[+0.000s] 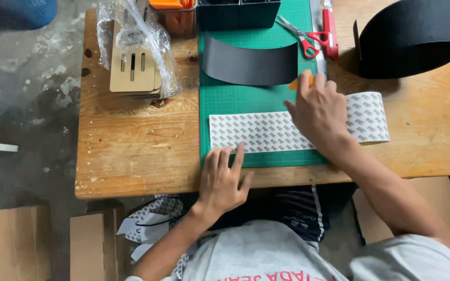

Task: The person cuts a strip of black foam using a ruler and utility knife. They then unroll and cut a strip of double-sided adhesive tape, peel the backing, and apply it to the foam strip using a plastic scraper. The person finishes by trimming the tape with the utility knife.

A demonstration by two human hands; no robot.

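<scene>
Fingers (225, 156) of the left hand (224, 182) are pressing flat, released, on the patterned sheet (259, 132); the right hand (319, 112) is gripping what seems an orange cutter (294, 84), which could slip if the sheet shifts.

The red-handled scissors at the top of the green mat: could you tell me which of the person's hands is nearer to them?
Right. The right hand lies just below the scissors, pressing on the patterned sheet; the left hand rests at the mat's near edge, much farther away.
</scene>
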